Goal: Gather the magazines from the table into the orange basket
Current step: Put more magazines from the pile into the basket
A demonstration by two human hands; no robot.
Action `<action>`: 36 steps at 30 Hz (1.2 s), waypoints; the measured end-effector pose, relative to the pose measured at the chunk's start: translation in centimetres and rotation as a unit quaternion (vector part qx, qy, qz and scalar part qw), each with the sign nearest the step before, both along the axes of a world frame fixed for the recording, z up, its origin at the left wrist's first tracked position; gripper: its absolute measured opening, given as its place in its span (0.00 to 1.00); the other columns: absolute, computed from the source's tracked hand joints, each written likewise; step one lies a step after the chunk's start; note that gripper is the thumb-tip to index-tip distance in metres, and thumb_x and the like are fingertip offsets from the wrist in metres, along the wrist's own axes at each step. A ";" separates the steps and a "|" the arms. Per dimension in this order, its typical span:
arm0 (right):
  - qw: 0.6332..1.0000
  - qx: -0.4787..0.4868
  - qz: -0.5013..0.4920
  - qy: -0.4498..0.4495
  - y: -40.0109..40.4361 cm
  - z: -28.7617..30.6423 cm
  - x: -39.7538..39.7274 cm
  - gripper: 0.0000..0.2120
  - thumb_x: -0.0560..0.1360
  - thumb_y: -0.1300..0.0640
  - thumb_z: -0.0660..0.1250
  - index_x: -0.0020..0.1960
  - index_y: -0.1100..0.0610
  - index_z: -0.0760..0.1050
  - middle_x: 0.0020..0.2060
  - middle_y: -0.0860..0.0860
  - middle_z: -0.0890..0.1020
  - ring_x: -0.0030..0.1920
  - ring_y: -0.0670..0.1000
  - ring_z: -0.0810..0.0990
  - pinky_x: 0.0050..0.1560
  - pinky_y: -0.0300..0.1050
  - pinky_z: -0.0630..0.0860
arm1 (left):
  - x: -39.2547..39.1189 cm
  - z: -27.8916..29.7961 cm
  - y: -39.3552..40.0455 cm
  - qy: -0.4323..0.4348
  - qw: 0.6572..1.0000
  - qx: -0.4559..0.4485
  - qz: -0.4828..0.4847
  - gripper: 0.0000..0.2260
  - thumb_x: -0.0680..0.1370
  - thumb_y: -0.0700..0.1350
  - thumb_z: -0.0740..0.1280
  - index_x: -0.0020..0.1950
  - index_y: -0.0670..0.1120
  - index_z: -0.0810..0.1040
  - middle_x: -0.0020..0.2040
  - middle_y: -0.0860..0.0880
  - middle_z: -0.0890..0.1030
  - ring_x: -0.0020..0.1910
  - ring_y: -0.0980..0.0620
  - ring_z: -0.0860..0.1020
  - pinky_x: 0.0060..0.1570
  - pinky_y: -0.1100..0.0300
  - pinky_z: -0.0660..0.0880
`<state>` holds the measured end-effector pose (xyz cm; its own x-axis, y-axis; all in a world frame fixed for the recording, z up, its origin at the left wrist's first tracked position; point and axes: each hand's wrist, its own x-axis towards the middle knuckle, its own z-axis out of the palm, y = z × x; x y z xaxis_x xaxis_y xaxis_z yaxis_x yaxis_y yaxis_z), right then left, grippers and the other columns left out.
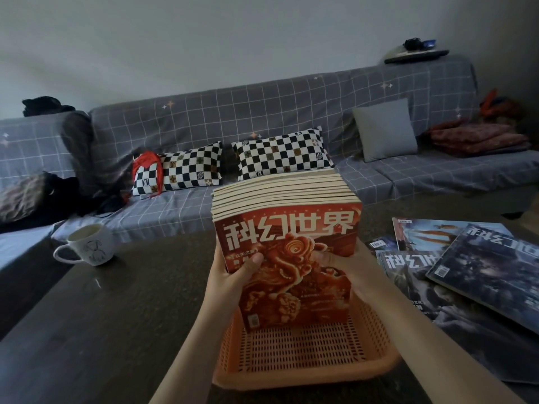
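Over orange basket [303, 345] | magazine stack [287, 243] upright, base hidden | left hand [233, 275] grips stack | right hand [350, 275] grips, fingers hidden

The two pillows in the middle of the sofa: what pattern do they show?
A black-and-white checkerboard on both pillows, clearest in the head view.

A home living room: a long sofa [262, 118] under a grey grid-patterned cover lines a bare wall, strewn with checkered pillows [233, 164], a grey cushion [385, 131] and clothes [73, 158]; a mug [87, 244] and magazines [466, 266] lie on the dark coffee table [116, 316].
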<state>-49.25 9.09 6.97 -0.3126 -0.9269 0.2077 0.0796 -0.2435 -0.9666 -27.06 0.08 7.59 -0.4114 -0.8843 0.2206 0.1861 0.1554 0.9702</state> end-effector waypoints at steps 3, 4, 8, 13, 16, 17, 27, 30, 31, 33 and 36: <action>1.000 0.011 0.014 0.014 -0.5 0.9 0.0 0.38 0.53 0.45 0.82 0.60 0.48 0.75 0.53 0.51 0.84 0.54 0.51 0.82 0.57 0.55 0.74 | -0.2 -0.2 -0.7 0.004 1.000 0.002 -0.003 0.40 0.59 0.59 0.81 0.67 0.49 0.73 0.56 0.48 0.84 0.55 0.47 0.83 0.45 0.59 0.80; 1.000 0.018 0.016 0.012 -0.6 0.8 -0.2 0.39 0.52 0.45 0.82 0.60 0.48 0.75 0.53 0.50 0.84 0.54 0.51 0.82 0.57 0.55 0.74 | -0.3 -0.5 -0.8 0.003 1.000 0.002 -0.006 0.39 0.60 0.59 0.80 0.67 0.49 0.73 0.57 0.48 0.84 0.55 0.47 0.83 0.45 0.59 0.81; 0.998 0.053 0.015 0.023 -0.9 -0.5 -0.2 0.40 0.52 0.41 0.81 0.62 0.46 0.74 0.55 0.49 0.83 0.57 0.52 0.81 0.64 0.64 0.68 | -0.5 -1.8 -1.3 -0.004 1.000 0.011 -0.012 0.36 0.61 0.58 0.80 0.66 0.55 0.73 0.57 0.49 0.83 0.54 0.48 0.83 0.44 0.59 0.81; 0.996 0.070 0.038 0.036 -1.1 -0.3 -0.1 0.41 0.57 0.38 0.79 0.67 0.42 0.68 0.60 0.49 0.80 0.62 0.54 0.77 0.67 0.66 0.64 | -0.6 -1.2 -2.2 -0.028 0.998 0.026 -0.054 0.40 0.60 0.60 0.80 0.69 0.57 0.68 0.58 0.52 0.83 0.55 0.51 0.83 0.45 0.61 0.81; 0.997 0.067 0.040 0.025 -1.0 -0.1 0.0 0.42 0.58 0.40 0.79 0.68 0.41 0.66 0.61 0.49 0.79 0.62 0.54 0.77 0.66 0.65 0.65 | -0.7 0.1 -2.8 -0.026 0.998 0.016 -0.059 0.43 0.59 0.60 0.81 0.71 0.55 0.67 0.59 0.50 0.82 0.57 0.48 0.82 0.50 0.53 0.81; 0.996 0.076 0.028 0.027 -1.1 0.0 0.1 0.43 0.57 0.37 0.79 0.68 0.40 0.66 0.61 0.48 0.79 0.61 0.54 0.77 0.66 0.65 0.65 | -0.8 0.3 -2.9 -0.023 0.998 0.017 -0.057 0.44 0.59 0.61 0.81 0.71 0.54 0.66 0.60 0.49 0.82 0.58 0.48 0.82 0.52 0.50 0.80; 0.996 0.083 0.001 0.035 -1.3 0.7 1.0 0.43 0.53 0.38 0.80 0.65 0.42 0.69 0.56 0.47 0.82 0.57 0.50 0.80 0.64 0.63 0.68 | -1.4 -0.1 -3.0 -0.036 0.998 0.034 -0.046 0.48 0.55 0.59 0.83 0.70 0.54 0.65 0.58 0.49 0.83 0.55 0.50 0.83 0.46 0.58 0.81; 0.993 0.104 -0.029 0.045 -1.0 0.8 1.2 0.44 0.51 0.34 0.78 0.65 0.41 0.69 0.56 0.46 0.82 0.58 0.52 0.79 0.65 0.64 0.66 | -1.2 -1.0 -3.1 -0.049 0.997 0.040 -0.035 0.50 0.53 0.57 0.84 0.71 0.55 0.64 0.61 0.49 0.81 0.56 0.50 0.82 0.53 0.50 0.80; 0.991 0.116 -0.040 0.052 -0.9 0.8 1.3 0.45 0.51 0.32 0.77 0.65 0.40 0.68 0.57 0.46 0.82 0.59 0.53 0.79 0.66 0.64 0.66 | -1.2 -1.2 -3.2 -0.050 0.997 0.039 -0.033 0.50 0.53 0.57 0.84 0.70 0.56 0.64 0.61 0.49 0.81 0.57 0.49 0.82 0.55 0.47 0.79; 0.987 0.136 -0.055 0.067 -0.6 0.8 1.7 0.44 0.52 0.30 0.75 0.65 0.40 0.69 0.57 0.45 0.81 0.59 0.53 0.78 0.65 0.63 0.66 | -1.2 -1.4 -3.4 -0.046 0.998 0.042 -0.030 0.48 0.53 0.56 0.84 0.69 0.56 0.67 0.60 0.49 0.82 0.57 0.48 0.82 0.56 0.45 0.78; 0.976 0.167 -0.098 0.104 0.7 1.1 1.9 0.41 0.57 0.31 0.73 0.67 0.43 0.69 0.58 0.46 0.80 0.58 0.51 0.78 0.64 0.61 0.69 | -1.2 -1.6 -3.5 -0.035 0.998 0.053 -0.019 0.41 0.52 0.56 0.85 0.62 0.62 0.72 0.56 0.51 0.84 0.54 0.49 0.83 0.51 0.48 0.80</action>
